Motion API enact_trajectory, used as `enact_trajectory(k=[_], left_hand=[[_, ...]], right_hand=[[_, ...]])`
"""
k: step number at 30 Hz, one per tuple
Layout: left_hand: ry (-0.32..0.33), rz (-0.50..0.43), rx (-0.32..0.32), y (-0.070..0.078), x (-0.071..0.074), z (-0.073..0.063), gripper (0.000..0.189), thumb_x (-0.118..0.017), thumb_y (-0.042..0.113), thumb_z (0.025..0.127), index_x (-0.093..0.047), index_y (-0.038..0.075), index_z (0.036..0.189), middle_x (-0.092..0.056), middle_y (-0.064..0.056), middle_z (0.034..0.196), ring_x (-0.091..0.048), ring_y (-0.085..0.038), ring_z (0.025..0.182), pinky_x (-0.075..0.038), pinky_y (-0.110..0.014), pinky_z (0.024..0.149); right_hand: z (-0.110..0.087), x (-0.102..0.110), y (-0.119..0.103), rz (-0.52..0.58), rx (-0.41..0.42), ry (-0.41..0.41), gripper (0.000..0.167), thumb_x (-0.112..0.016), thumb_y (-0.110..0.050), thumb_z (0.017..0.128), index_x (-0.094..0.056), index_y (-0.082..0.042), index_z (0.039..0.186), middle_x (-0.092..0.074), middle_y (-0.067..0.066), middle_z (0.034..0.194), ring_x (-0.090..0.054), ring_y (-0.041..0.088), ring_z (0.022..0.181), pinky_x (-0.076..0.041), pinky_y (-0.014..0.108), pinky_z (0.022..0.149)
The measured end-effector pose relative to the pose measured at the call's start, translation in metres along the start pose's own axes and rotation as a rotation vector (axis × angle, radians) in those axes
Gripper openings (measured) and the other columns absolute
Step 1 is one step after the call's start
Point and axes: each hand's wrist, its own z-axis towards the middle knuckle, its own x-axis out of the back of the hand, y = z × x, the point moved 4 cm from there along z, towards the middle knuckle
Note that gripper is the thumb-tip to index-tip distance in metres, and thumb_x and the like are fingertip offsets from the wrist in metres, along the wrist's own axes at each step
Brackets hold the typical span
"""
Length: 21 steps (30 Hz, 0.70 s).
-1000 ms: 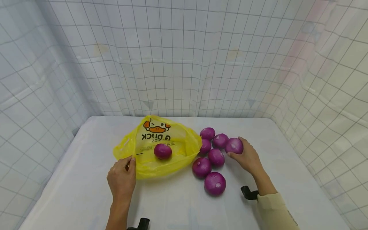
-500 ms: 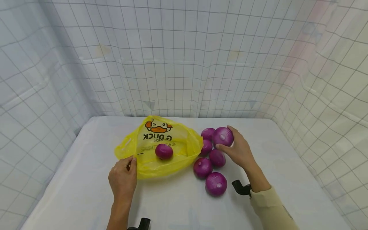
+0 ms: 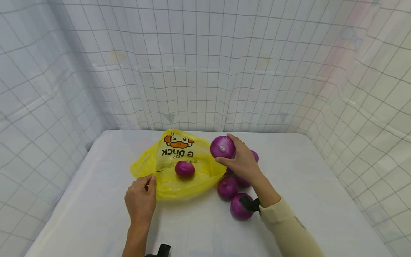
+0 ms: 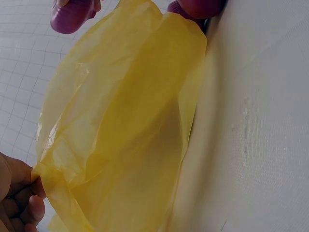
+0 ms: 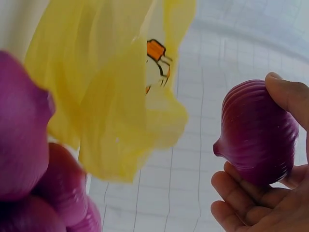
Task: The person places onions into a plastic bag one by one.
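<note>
In the head view my left hand (image 3: pixel 140 198) pinches the near-left edge of a yellow plastic bag (image 3: pixel 170 187) printed with a duck face. The left wrist view shows thumb and fingers gathering that edge of the bag (image 4: pixel 130 116). One red onion (image 3: pixel 184 169) lies inside the bag. My right hand (image 3: pixel 242 160) grips another red onion (image 3: pixel 222 147), raised at the bag's right end. Fingers and thumb wrap the held onion (image 5: pixel 258 133) in the right wrist view, its pointed tip facing the bag.
Several more red onions sit right of the bag, among them one near the bag (image 3: pixel 228 188) and one closest to me (image 3: pixel 240 208); the right hand and arm partly hide the group. A white cloth covers the table (image 3: pixel 199 232). Checked curtains (image 3: pixel 205 71) stand behind and at both sides.
My right hand has lifted its onion off the right side of the group and carried it leftward to the bag. My left hand keeps its pinch on the bag's edge.
</note>
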Motion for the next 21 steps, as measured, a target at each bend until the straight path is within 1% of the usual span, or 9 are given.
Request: enact_trajectory(k=[6,10,14,21], left_hand=[[0.0,-0.003,0.003,0.0,0.001,-0.002,0.016,-0.069,0.008,0.083,-0.073,-0.002,0.095,-0.068,-0.013,0.071,-0.05,-0.021,0.06,-0.035,-0.031,0.058],[-0.006,-0.004,0.014,0.0,0.0,-0.004,0.016,-0.069,0.008,0.083,-0.073,-0.001,0.096,-0.067,-0.011,0.069,-0.048,-0.02,0.059,-0.034,-0.03,0.058],[-0.006,0.0,0.014,0.001,0.0,-0.005,0.016,-0.069,0.009,0.083,-0.073,0.0,0.096,-0.066,-0.01,0.068,-0.047,-0.02,0.059,-0.034,-0.03,0.058],[0.007,0.003,-0.006,0.001,0.003,-0.004,0.015,-0.07,0.009,0.082,-0.074,0.0,0.094,-0.065,-0.01,0.066,-0.046,-0.019,0.057,-0.034,-0.03,0.056]], right_hand=[[0.006,-0.022,-0.021,-0.013,0.07,-0.033,0.087,-0.076,-0.039,0.076,-0.031,-0.018,0.147,-0.043,0.008,0.145,-0.046,0.027,0.13,-0.041,0.047,0.104],[0.009,-0.036,-0.031,-0.009,0.103,-0.059,0.087,-0.078,-0.037,0.075,-0.033,-0.015,0.146,-0.047,0.009,0.142,-0.049,0.027,0.126,-0.044,0.044,0.101],[0.015,-0.053,-0.038,-0.019,0.109,-0.109,0.086,-0.077,-0.037,0.075,-0.034,-0.014,0.146,-0.05,0.009,0.139,-0.052,0.026,0.121,-0.048,0.042,0.097],[0.031,-0.089,-0.047,-0.04,0.1,-0.225,0.086,-0.076,-0.04,0.076,-0.034,-0.012,0.145,-0.053,0.006,0.135,-0.054,0.022,0.119,-0.048,0.038,0.097]])
